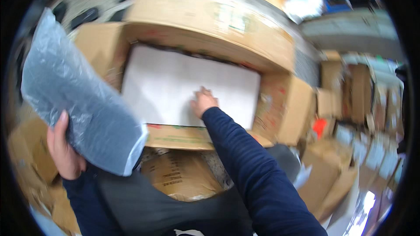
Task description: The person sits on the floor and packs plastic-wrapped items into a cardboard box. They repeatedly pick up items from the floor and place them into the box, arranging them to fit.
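Observation:
My left hand (64,150) grips the lower left edge of a long, flat, dark package in clear plastic (89,100); the thumb lies on top and the other fingers are mostly hidden beneath. What is inside the wrap I cannot make out. The package is held tilted beside the left end of an open cardboard box (210,32). Inside that box lies a flat white sheet or board (166,83) spanning most of its width. On the white surface rests my right hand (204,102), fingers apart, holding nothing. Its arm reaches over the box's near wall.
The box's flaps stand folded outward, one flap (297,111) at the right. A taped brown carton (181,175) sits between the box and my legs. More cartons (361,91) are stacked at the right, with an orange-red item (320,126) among them. Cardboard (35,148) lies at the left.

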`<state>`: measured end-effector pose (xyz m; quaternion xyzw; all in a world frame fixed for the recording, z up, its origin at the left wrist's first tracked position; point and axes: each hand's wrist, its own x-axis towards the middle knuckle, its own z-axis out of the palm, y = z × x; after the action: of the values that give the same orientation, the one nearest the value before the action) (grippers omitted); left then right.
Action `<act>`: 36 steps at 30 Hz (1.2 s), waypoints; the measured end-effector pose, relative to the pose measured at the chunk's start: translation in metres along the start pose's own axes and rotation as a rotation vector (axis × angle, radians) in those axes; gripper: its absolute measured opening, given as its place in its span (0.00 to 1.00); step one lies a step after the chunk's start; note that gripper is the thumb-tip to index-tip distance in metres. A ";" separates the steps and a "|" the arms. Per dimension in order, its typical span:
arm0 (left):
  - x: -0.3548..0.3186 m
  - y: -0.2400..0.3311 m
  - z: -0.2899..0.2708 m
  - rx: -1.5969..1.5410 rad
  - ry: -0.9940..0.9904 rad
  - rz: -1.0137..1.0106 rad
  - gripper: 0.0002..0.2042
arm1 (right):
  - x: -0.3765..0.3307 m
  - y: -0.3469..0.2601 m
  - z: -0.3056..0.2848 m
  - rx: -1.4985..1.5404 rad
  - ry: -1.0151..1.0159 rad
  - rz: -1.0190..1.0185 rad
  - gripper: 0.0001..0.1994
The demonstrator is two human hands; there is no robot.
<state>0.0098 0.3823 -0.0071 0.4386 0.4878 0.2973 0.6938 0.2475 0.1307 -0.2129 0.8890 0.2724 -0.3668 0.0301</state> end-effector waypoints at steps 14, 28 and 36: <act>0.331 -0.155 0.048 1.734 -0.225 0.334 0.26 | -0.440 0.475 0.002 0.608 1.002 1.031 0.26; -0.067 -0.157 0.141 0.828 -0.652 0.248 0.19 | -0.463 0.444 0.152 2.409 0.949 0.426 0.27; -0.473 -0.255 0.386 0.980 -1.832 0.262 0.42 | -0.454 0.423 0.154 2.478 1.232 0.010 0.30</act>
<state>0.2033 -0.2502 0.0144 0.7786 -0.2087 -0.3063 0.5064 0.0992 -0.4782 -0.0837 0.3534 -0.2618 0.0812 -0.8944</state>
